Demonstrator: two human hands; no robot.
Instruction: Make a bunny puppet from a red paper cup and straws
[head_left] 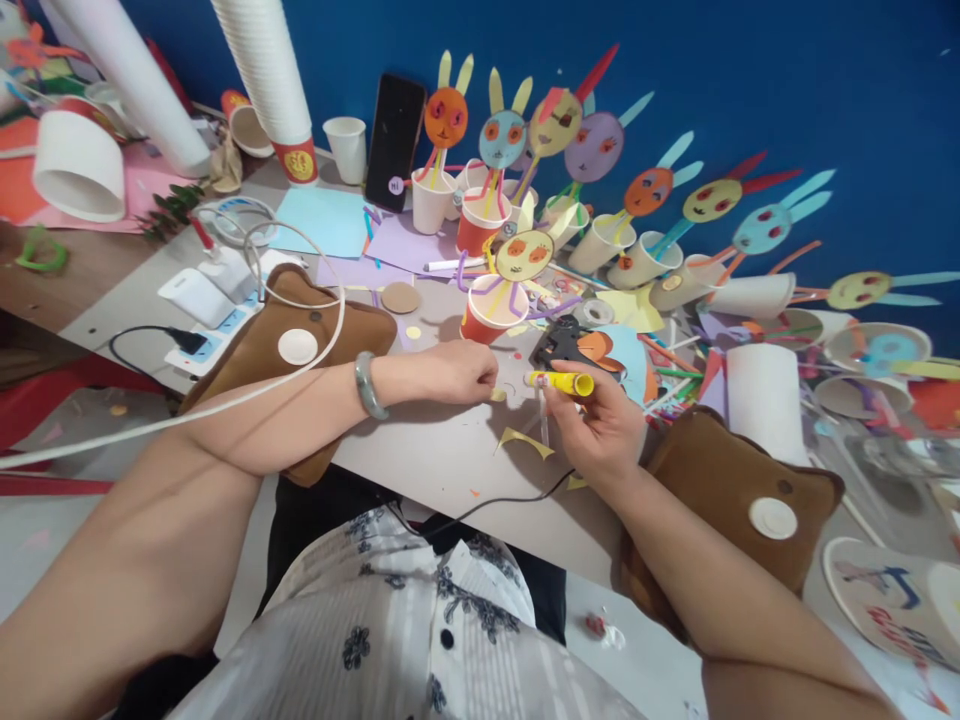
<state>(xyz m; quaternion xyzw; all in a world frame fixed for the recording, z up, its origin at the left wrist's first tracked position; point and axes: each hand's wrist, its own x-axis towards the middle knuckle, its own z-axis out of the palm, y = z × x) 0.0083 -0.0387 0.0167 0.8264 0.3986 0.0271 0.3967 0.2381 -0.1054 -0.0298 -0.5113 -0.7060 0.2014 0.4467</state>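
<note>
My right hand (pixel 600 425) grips a yellow glue stick (pixel 562 383) held sideways over the grey table (pixel 435 450). My left hand (pixel 457 372) rests on the table with fingers pinched on a small yellow paper piece (pixel 498 394), close to the glue stick's tip. A grey bangle (pixel 367 385) circles my left wrist. Yellow paper scraps (pixel 525 440) lie just below the hands. A red paper cup with a yellow rabbit face (pixel 501 290) stands just beyond my left hand.
Several cups with paper rabbit faces (pixel 600 180) line the back against the blue wall. Brown cushions (pixel 285 340) (pixel 742 500) sit under each forearm. A phone (pixel 394 140), stacked cups (pixel 262 70), a power strip (pixel 217 330), a black glue gun (pixel 562 345) and white cord surround the work area.
</note>
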